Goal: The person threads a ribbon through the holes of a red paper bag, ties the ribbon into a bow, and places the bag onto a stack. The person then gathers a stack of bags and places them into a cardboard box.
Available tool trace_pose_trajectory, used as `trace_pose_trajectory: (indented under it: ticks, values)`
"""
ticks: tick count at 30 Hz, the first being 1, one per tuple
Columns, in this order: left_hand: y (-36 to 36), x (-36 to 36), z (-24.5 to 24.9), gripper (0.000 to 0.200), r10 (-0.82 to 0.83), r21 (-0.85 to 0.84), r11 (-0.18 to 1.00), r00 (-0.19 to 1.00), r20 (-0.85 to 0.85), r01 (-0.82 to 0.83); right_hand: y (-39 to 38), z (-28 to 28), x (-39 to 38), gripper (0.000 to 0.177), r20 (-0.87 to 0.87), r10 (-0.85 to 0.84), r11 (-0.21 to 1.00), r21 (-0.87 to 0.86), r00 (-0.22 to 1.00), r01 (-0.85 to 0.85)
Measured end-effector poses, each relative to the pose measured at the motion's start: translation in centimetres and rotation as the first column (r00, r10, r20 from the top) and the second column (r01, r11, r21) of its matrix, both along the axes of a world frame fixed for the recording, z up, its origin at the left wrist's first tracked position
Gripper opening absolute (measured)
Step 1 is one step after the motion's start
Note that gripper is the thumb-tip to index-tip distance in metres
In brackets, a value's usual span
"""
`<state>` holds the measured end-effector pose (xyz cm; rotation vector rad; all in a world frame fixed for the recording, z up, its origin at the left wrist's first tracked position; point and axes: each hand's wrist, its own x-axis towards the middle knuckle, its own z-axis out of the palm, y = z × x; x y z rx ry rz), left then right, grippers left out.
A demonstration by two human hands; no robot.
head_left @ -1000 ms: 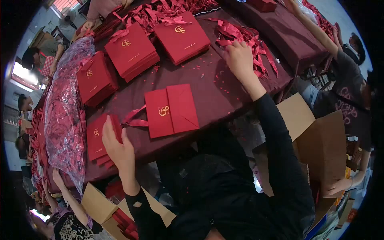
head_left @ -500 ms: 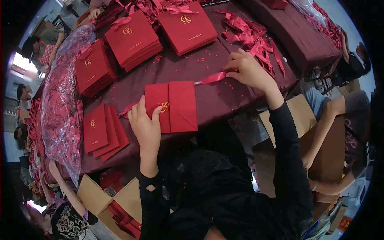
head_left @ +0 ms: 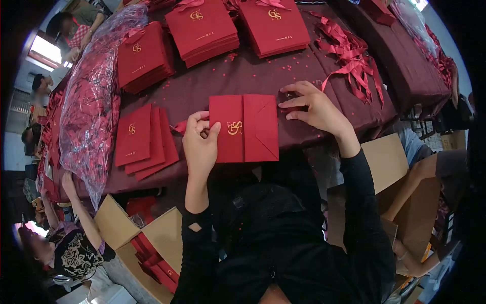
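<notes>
A flat-folded red paper gift bag (head_left: 228, 147) with gold lettering and a folded bottom flap lies at the table's front edge. My left hand (head_left: 200, 144) has its fingers curled at the bag's left edge, the thumb against it. A short piece of red ribbon (head_left: 179, 127) shows just left of these fingers. Beside the bag's right edge, my right hand (head_left: 316, 109) is open, fingers apart, with no ribbon visible in them. Several flat red bags (head_left: 135, 137) lie fanned out to the left.
Stacks of red bags (head_left: 202, 33) stand along the back of the dark red tablecloth (head_left: 197, 91). Loose red ribbons (head_left: 349, 55) lie at back right. Clear plastic wrap (head_left: 88, 111) covers red material at left. Cardboard boxes (head_left: 387, 162) stand below the table; other people work on both sides.
My right hand has let go of the ribbon it pulled at the bag's right edge, and its fingers have spread. The view has shifted, so the table appears higher and further right.
</notes>
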<state>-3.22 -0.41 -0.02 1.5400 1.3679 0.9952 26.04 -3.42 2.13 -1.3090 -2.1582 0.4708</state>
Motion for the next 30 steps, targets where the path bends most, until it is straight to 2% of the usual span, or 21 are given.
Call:
trace_pose_trajectory:
  ticks: [4, 5, 6, 7, 9, 10, 12, 13, 17, 19, 23, 25, 27, 30]
  values:
    - [-0.3, 0.3, 0.1, 0.026, 0.006, -0.011, 1.0, 1.0, 0.028, -0.006, -0.4, -1.0, -0.8, 0.025, 0.046, -0.079, 0.994, 0.075, 0.996, 0.075]
    - [-0.4, 0.4, -0.2, 0.026, 0.02, 0.01, 1.0, 0.997, 0.069, -0.021, -0.3, -0.7, -1.9, 0.02, -0.181, -0.13, 0.99, 0.03, 0.975, 0.137]
    - [-0.5, 0.6, -0.3, 0.027, 0.032, 0.031, 0.999, 0.994, 0.109, -0.036, -0.2, -0.2, -3.0, 0.016, -0.397, -0.183, 0.982, -0.028, 0.899, 0.188]
    - [-0.7, 0.8, -0.3, 0.027, 0.031, 0.029, 0.999, 0.994, 0.107, -0.035, 0.0, 0.7, -4.3, 0.015, -0.364, -0.076, 0.99, 0.08, 0.928, 0.112]
    - [-1.0, 1.2, -0.3, 0.026, 0.066, 0.065, 0.995, 0.987, 0.147, -0.076, 0.1, 1.5, -7.8, 0.015, -0.322, -0.005, 0.993, 0.107, 0.947, 0.042]
    - [-1.0, 1.1, -0.4, 0.026, 0.061, 0.067, 0.995, 0.988, 0.144, -0.072, 0.2, 1.1, -9.3, 0.018, -0.37, 0.0, 0.999, 0.035, 0.929, 0.013]
    - [-0.9, 0.7, -0.8, 0.026, 0.048, 0.026, 0.998, 0.98, 0.194, -0.055, 1.2, -1.3, -11.8, 0.015, -0.511, -0.017, 0.997, 0.052, 0.86, 0.05]
    - [-0.8, 0.6, -0.9, 0.026, 0.052, 0.027, 0.998, 0.98, 0.191, -0.058, 1.4, -1.3, -12.2, 0.01, -0.545, -0.071, 0.993, -0.119, 0.835, 0.007]
    - [-0.8, 0.3, -1.2, 0.028, 0.014, -0.023, 1.0, 0.973, 0.231, -0.009, 2.0, -2.3, -12.7, 0.005, -0.565, -0.044, 0.994, -0.106, 0.824, -0.02]
    - [-0.7, 0.4, -1.2, 0.028, 0.008, -0.028, 1.0, 0.965, 0.261, 0.0, 2.0, -2.4, -12.7, 0.005, -0.555, -0.089, 0.991, -0.135, 0.827, 0.016]
    - [-0.7, 0.3, -1.7, 0.028, -0.001, 0.01, 1.0, 0.976, 0.218, -0.001, 2.2, -2.0, -12.8, 0.007, -0.528, -0.068, 0.994, -0.111, 0.847, 0.011]
    - [-0.7, 0.1, -2.4, 0.028, -0.008, 0.032, 0.999, 0.974, 0.225, 0.001, 2.3, -1.4, -13.0, 0.009, -0.448, -0.085, 0.996, -0.074, 0.89, 0.057]
    - [-0.6, -0.1, -2.8, 0.03, -0.013, 0.089, 0.996, 0.991, 0.135, 0.001, 2.5, -1.2, -13.2, 0.009, -0.424, -0.085, 0.996, -0.069, 0.901, 0.062]
    - [-0.8, -0.1, -2.2, 0.031, -0.003, 0.076, 0.997, 0.99, 0.143, -0.008, 2.6, -1.2, -13.4, 0.009, -0.378, -0.09, 0.996, -0.048, 0.922, 0.078]
